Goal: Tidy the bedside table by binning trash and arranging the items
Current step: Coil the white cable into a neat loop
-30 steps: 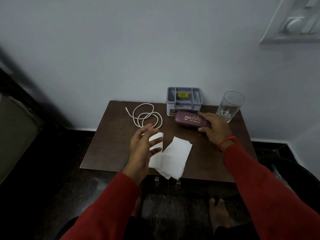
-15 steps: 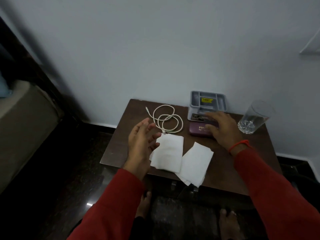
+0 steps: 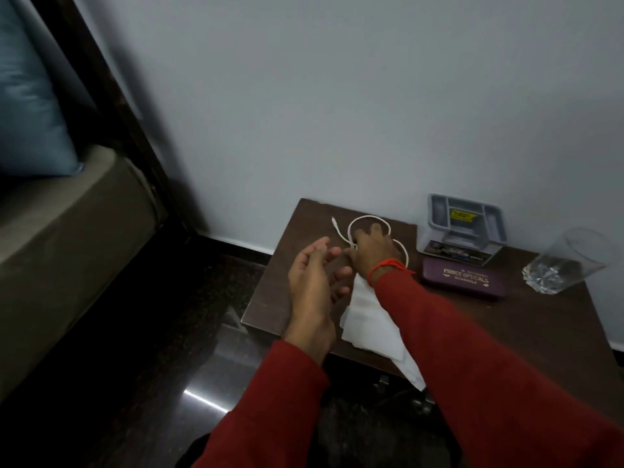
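Plain pale wall behind, dark polished floor below, small dark wooden counter [image 3: 526, 336] pushed into the corner against that wall.

Coiled white cable [image 3: 366, 219] at the counter's back left part, loose plug end trailing off to the left of the loop. Right hand [image 3: 370, 252] down on the coil, palm covering most of it, fingers curled over the wire; whether closed on the cable or only pressing on it, cannot tell. Red thread band around that wrist, red sleeve running back across the counter.

Just nearer than the cable, left hand [image 3: 315, 285] raised edge-on over the counter's left front part, fingers loosely spread, released, gripping nothing, fingertips close to the right hand's thumb side.

White tissues [image 3: 368, 319] lying flat directly in front of the cable, partly under the right forearm, one corner hanging past the counter's front edge.

Right of the cable, maroon spectacle case [image 3: 464, 282] lying flat with gold lettering up. Behind the case and right of the cable, grey compartment organiser [image 3: 461, 228] against the wall, yellow label inside one compartment. Farthest right of the cable, clear drinking glass [image 3: 567, 261] near the counter's right edge.

Well left of the cable, off the counter, bed edge with brown mattress [image 3: 67, 238] and blue pillow [image 3: 30, 106], dark frame post between bed and wall.
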`<state>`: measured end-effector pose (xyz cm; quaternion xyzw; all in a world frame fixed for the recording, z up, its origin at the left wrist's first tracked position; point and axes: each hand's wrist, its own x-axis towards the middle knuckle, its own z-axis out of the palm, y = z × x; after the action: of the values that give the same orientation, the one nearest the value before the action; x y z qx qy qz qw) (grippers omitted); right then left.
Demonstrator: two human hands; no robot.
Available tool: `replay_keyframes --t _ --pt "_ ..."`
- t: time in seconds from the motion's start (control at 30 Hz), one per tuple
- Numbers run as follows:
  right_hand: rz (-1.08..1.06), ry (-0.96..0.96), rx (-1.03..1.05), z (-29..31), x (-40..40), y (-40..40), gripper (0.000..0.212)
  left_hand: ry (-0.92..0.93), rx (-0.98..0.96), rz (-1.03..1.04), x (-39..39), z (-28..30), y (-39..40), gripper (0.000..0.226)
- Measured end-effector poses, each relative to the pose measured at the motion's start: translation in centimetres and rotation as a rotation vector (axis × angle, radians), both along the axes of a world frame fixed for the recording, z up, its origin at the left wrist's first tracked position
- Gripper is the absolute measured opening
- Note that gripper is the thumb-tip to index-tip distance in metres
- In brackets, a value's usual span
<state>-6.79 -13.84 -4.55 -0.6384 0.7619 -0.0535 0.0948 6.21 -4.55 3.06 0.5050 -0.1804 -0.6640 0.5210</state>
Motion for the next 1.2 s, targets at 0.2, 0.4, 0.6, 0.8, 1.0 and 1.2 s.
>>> replay_keyframes --t 0.2,0.4,0.6,0.8,1.0,1.2 --pt "0.032 -0.065 -0.131 0.1 -0.8 -1.1 0.024 -0.006 -0.012 -0.002 0.5 0.5 0.0 0.019" --pt "0.127 -0.104 -0.349 4.8 -3.5 -0.4 0.021 -0.117 -0.098 0.015 0.4 0.7 0.5 0.018" --pt "0.355 -0.1 -0.484 12.6 -4.8 6.7 0.021 -0.999 -0.742 -0.04 -0.6 1.1 2.0 0.047" --pt "0.291 -0.324 -0.575 17.8 -6.2 18.0 0.02 -0.949 -1.049 -0.174 -1.7 2.4 3.6 0.024" --pt "-0.047 -0.784 -0.577 17.2 -6.3 25.6 0.015 -0.648 -1.109 -0.338 -3.9 5.4 9.1 0.028" --pt "-0.146 -0.686 -0.741 17.2 -7.7 26.9 0.014 -1.003 -1.116 -0.266 -3.6 5.0 10.2 0.032"
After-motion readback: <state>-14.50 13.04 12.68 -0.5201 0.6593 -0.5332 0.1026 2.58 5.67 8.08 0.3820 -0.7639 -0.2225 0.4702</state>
